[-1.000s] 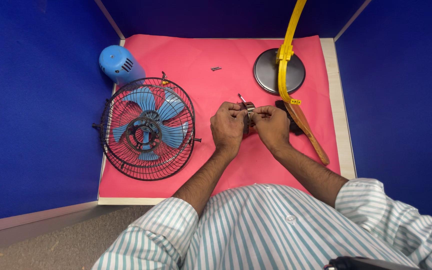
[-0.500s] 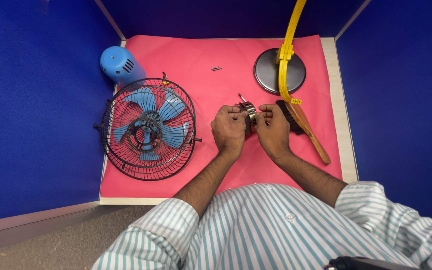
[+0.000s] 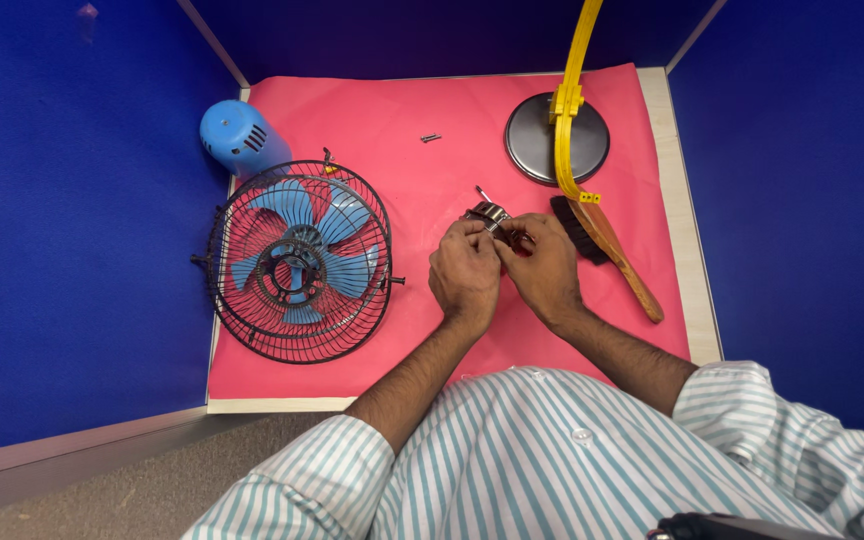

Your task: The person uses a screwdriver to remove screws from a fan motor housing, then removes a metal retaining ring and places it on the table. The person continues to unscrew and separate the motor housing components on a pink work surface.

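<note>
Hands are seen from the head camera meeting over the middle of the pink mat (image 3: 432, 100) that covers the bench: the left hand (image 3: 465, 272) and the right hand (image 3: 544, 270) are both closed around a small metal part (image 3: 490, 213), silver and roughly cylindrical, with a thin pin or shaft standing out of its upper left side; it is held just above the mat, pinched between the fingertips of both hands, and what lies under the fingers cannot be made out. To the left, a black wire fan guard with blue blades (image 3: 299, 262) lies flat on the mat, and a blue motor housing (image 3: 240, 137) rests at its upper left, partly off the mat's edge. A small dark screw (image 3: 431, 138) lies alone near the top of the mat, well apart from the hands. A round dark base plate (image 3: 557, 139) sits at the upper right, crossed by a yellow strap (image 3: 569, 100), and a wooden-handled brush (image 3: 607, 250) lies just beside the right hand. Slipping of the small part is judged the main risk, since it is gripped only at the fingertips; if dropped, it could roll under the guard. The loose screw could also be swept off by a sleeve, and the brush could be knocked by the right wrist.
</note>
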